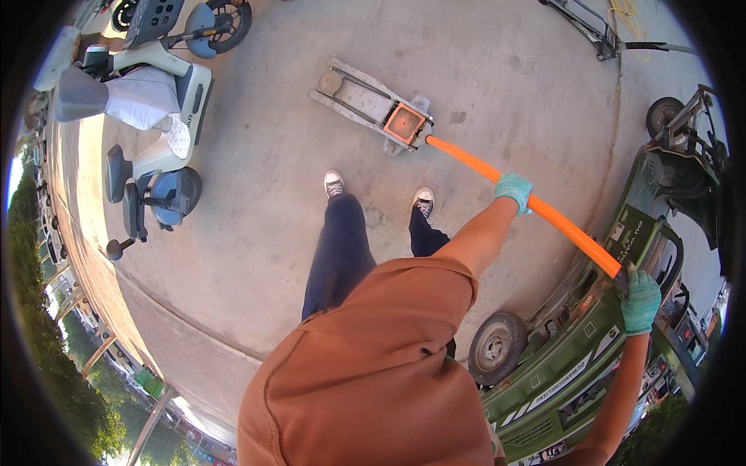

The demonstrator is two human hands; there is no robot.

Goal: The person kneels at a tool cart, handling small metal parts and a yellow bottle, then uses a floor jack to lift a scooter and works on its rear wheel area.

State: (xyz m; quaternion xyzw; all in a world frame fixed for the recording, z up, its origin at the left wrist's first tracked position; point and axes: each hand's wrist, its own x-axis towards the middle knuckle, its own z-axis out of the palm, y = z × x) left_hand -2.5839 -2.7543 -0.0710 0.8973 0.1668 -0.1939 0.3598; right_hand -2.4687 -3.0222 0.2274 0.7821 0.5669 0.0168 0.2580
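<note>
A grey floor jack (361, 105) with an orange square plate lies on the concrete floor before me. Its long orange handle (565, 227) slants to the lower right. My left hand (514, 192), in a light green glove, is closed around the middle of this handle. My right hand (640, 303), gloved alike, is at the handle's far end, beside the green vehicle body (559, 373). A small dark piece shows between its fingers and the handle's end; whether that hand grips it, the handle or the vehicle's edge cannot be told.
At the left stands a light-coloured electric scooter (189, 110) with a grey cover. A wheel with a tyre (497, 348) is by the green vehicle at the lower right. A black metal frame (588, 32) and yellow hose (626, 17) lie at the upper right. My shoes (334, 183) are below the jack.
</note>
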